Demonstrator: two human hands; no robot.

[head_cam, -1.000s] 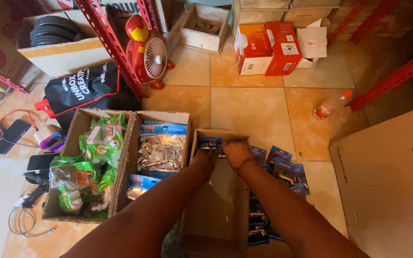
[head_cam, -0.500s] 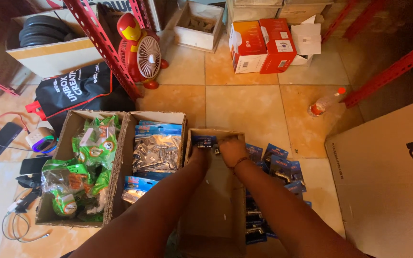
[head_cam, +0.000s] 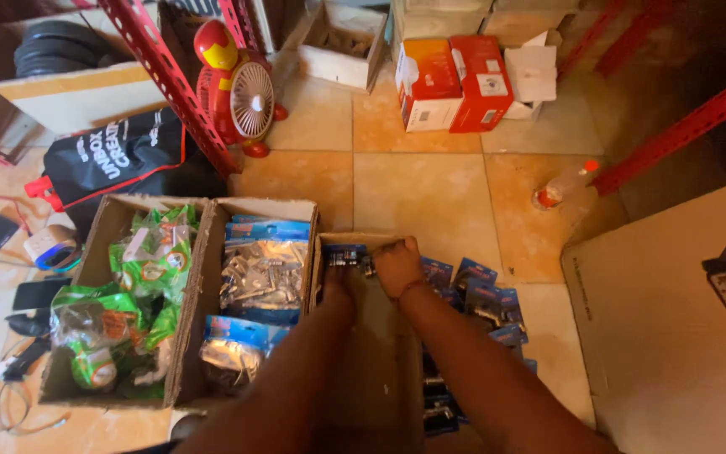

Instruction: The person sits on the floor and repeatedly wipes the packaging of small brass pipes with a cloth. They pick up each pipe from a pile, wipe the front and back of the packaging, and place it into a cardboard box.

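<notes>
Both my arms reach into a narrow open cardboard box (head_cam: 380, 395) on the floor. My right hand (head_cam: 397, 266) is at the box's far end, closed on a blue packet (head_cam: 344, 255) that stands against the far wall. My left hand (head_cam: 334, 284) is just below the same packet and touches its near edge. Its fingers are lost in the box's shadow. More blue packets (head_cam: 474, 287) lie in a loose pile on the tiles to the right of the box.
Left of it stand a box of blue and silver packets (head_cam: 262, 277) and a box of green packets (head_cam: 128, 294). A red shelf post (head_cam: 170, 80), a toy fan (head_cam: 241, 88), a black bag (head_cam: 119, 155), red and orange cartons (head_cam: 451, 84), a bottle (head_cam: 560, 185) and a large cardboard sheet (head_cam: 674, 336) surround them.
Both hands stay at the far end of the narrow box with the blue packet. The view has shifted slightly; nothing else moved.
</notes>
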